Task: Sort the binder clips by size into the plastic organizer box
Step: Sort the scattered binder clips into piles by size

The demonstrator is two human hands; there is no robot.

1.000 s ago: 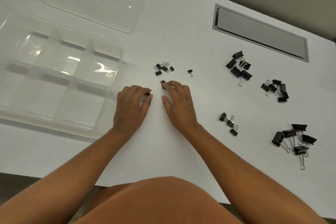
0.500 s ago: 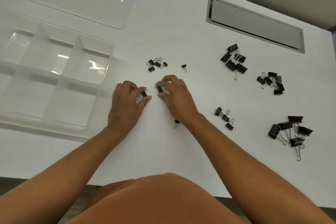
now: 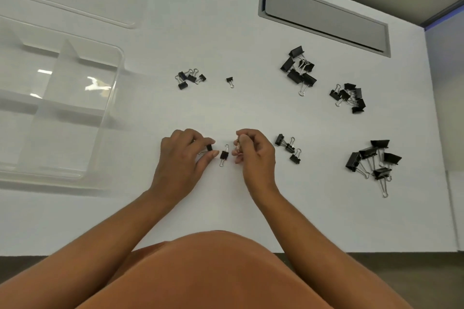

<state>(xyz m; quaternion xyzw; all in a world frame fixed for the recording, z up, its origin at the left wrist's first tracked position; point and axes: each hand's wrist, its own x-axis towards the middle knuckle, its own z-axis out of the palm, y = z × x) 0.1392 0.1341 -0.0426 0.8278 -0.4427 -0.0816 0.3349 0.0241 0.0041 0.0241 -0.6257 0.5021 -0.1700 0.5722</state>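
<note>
**Q:** Hands first: where are they, and what are the fingers doing?

**A:** Both sit low at the middle of the white table [image 3: 226, 208]. The left hand [image 3: 180, 158] pinches a small black binder clip [image 3: 209, 147] between thumb and fingertips. The right hand [image 3: 253, 155] has its fingers curled around another small clip [image 3: 237, 146]; only its wire handles show, so its body is hidden.

**Q:** Is anything between them?

**A:** Yes, a loose small clip [image 3: 224, 155] lies on the table in the gap, apart from both hands and a little nearer the left thumb. Its long axis runs roughly toward and away from the person, one wire loop at each end.

**Q:** Where is the organizer box?

**A:** The clear plastic organizer box [image 3: 114, 98] stands to the left, beyond the left hand, so that hand looks better placed to drop clips in. No clips are visible in its compartments.

**Q:** How do the remaining clips look?

**A:** Black bodies, silver wire handles. They are grouped by size: tiny ones [image 3: 189, 79] beyond the hands, three small ones [image 3: 288, 148] just right of the right hand, medium piles [image 3: 298, 69] and [image 3: 350, 98] farther right, and the largest [image 3: 372, 160] at the far right.
</note>
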